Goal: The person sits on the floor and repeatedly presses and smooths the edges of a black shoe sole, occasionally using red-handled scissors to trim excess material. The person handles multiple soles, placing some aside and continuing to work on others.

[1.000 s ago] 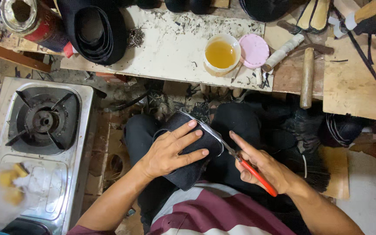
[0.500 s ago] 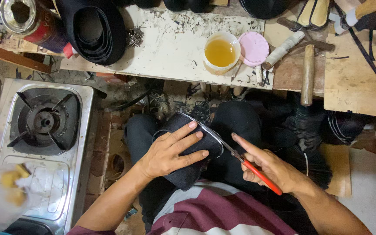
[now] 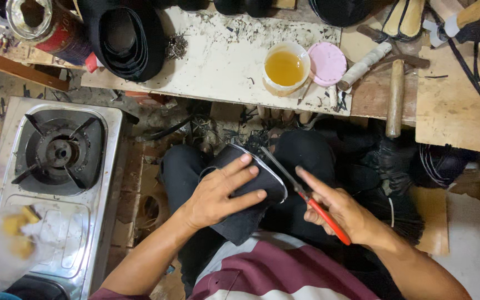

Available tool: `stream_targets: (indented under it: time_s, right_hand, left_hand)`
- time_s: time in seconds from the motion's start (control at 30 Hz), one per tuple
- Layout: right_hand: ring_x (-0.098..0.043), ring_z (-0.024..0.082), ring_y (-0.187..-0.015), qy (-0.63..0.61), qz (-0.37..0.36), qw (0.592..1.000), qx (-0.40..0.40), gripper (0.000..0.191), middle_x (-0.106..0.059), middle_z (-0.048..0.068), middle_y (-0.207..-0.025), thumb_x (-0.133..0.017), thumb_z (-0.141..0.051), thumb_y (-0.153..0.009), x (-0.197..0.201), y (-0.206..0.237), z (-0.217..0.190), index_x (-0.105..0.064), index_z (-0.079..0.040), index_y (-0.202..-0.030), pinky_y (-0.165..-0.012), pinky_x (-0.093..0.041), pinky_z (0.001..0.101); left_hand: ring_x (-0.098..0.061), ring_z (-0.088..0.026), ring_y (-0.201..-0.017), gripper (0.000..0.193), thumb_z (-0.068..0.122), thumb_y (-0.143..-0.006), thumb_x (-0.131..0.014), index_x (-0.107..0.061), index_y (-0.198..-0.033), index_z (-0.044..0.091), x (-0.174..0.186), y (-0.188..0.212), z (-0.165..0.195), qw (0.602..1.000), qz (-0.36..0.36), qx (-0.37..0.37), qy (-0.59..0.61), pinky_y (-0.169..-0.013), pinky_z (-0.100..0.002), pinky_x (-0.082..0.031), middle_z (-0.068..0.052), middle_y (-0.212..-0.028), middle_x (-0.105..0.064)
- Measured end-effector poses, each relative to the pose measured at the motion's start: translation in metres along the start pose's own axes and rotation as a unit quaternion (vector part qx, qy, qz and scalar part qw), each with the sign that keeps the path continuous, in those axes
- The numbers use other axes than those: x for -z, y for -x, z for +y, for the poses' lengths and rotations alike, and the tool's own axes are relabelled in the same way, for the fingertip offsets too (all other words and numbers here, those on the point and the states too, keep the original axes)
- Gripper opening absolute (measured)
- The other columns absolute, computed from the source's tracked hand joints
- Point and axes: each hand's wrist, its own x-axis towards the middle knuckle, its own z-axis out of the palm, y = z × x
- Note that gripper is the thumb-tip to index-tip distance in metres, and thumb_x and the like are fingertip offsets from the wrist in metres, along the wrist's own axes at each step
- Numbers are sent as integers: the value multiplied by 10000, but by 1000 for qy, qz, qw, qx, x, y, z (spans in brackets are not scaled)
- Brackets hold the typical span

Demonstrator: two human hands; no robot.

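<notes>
Across the far side runs a scarred white workbench (image 3: 218, 61), and on the floor to the left sits a steel gas stove (image 3: 56, 161) with one black burner. On the bench there is a stack of black rubber pieces (image 3: 123, 39), then a cup of yellow glue (image 3: 284, 68) with its pink lid (image 3: 327, 63) just beside it, and further right a wooden-handled hammer (image 3: 394, 97) lying on bare boards.

Nearer, the person sits with a dark shoe upper (image 3: 251, 194) resting on the lap, between the knees. The left hand (image 3: 218, 191) lies over its top, fingers spread and pressing down, thumb tucked under the near side, so it is clamped on the piece. The right hand (image 3: 343, 208) is closed round the red handles of a pair of scissors (image 3: 301, 191), whose blades point up and left and meet the pale edge (image 3: 273, 175) of the upper.

To my eye the upper is light and soft; it looks as if it sags where the palm bears on it, so it would want holding flat across the body near the cut line, not by a corner. The pale rim seems stiffer and would take a pinch better. The fabric looks matt, hardly slippery. The scissors are small and rigid, best held by the handles as they are.
</notes>
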Motion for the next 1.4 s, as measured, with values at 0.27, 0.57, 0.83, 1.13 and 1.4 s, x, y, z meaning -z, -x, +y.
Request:
stream_targets:
  time_s: [0.27,0.57,0.83,1.13,1.4]
  right_hand:
    - [-709,234,-770,288,455,837,100,846,-749,137,-959,-761,-166,-958,98,-11,35,-334,-66,-1682,-732,-544,366]
    - [-692,421,-946,498,542,676,6,807,-730,199,-1050,-847,-320,-920,209,-23,63,-473,79,-1514,-848,-538,513]
    - [-650,341,-1196,405,475,735,265,397,-670,215,-1274,-808,-219,-1013,154,-63,5,-694,41,-1291,-1043,-524,406]
    - [-358,450,-1437,498,319,737,327,638,-391,227,-1597,-888,-465,-729,70,-166,-106,-774,-38,-1190,-1128,-304,557]
    - [-355,424,-1554,461,322,737,375,432,-388,187,-1667,-881,-370,-821,83,-171,-96,-805,-64,-1116,-1297,-261,527]
  left_hand:
    - [-611,-217,-632,584,446,-1074,-506,-541,-633,64,-48,50,-32,579,349,562,477,-727,-379,-553,-54,-571,-446]
    - [-454,-139,-486,575,403,-1047,-595,-548,-562,98,-52,57,-25,549,333,639,424,-505,-329,-369,-11,-517,-476]
    - [-669,-173,-680,321,268,-977,-652,-739,-886,-27,-51,47,-17,456,276,623,573,-646,-309,-532,-89,-794,-728]
    - [-702,-191,-799,316,247,-1018,-608,-730,-1037,-44,-71,52,-15,470,274,565,620,-760,-340,-563,-97,-917,-750]
    - [-711,-224,-862,292,213,-1030,-609,-684,-1072,-66,-52,57,-30,432,304,539,656,-802,-375,-582,-122,-982,-742]
